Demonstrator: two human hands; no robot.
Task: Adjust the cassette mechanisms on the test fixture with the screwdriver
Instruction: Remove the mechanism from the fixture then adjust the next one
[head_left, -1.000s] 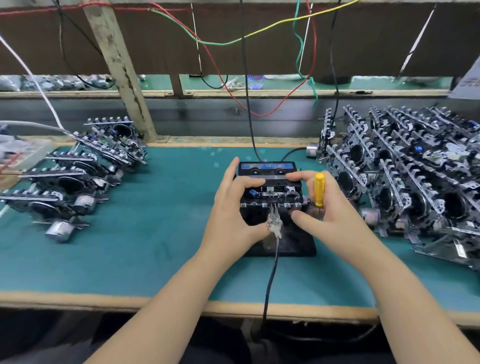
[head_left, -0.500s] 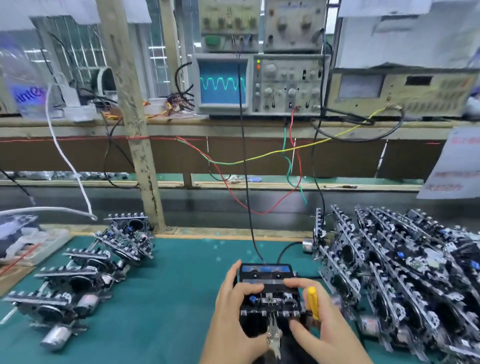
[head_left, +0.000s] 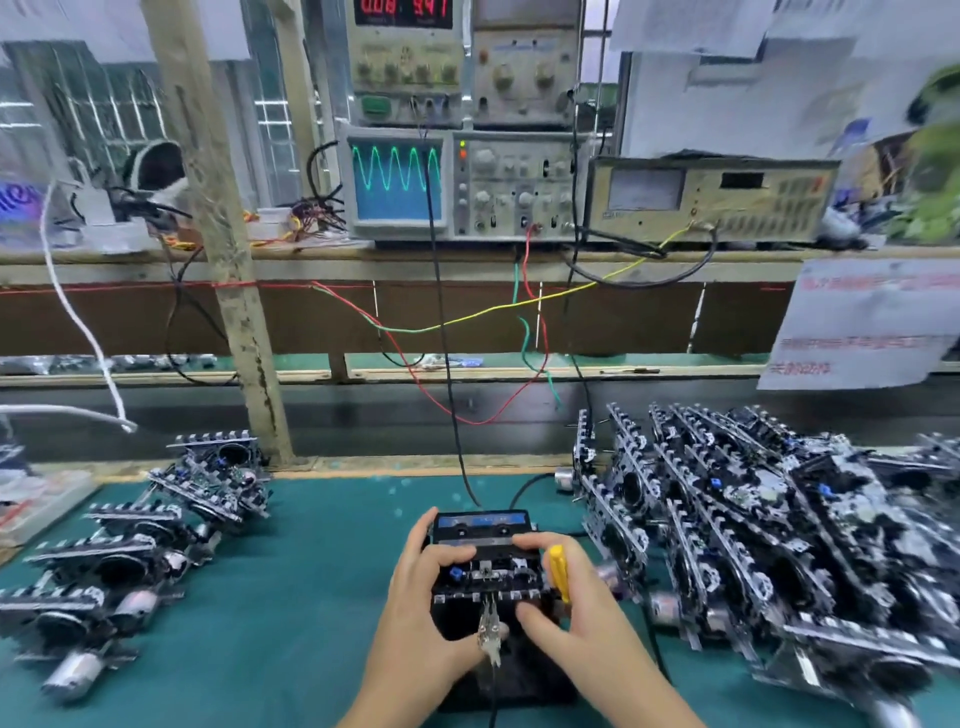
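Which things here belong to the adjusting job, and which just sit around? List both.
In use:
- cassette mechanism on the test fixture
- yellow screwdriver, in the right hand
- left hand, steadying the mechanism
- oscilloscope showing a wave

Lying about:
- mechanism pile, right
- mechanisms, left
- hanging papers

Single head-worn wide-angle view: looks forward and slightly down across the green worktop (head_left: 311, 597), hands close at the lower edge, oscilloscope (head_left: 397, 182) shelf farther off, facing the camera.
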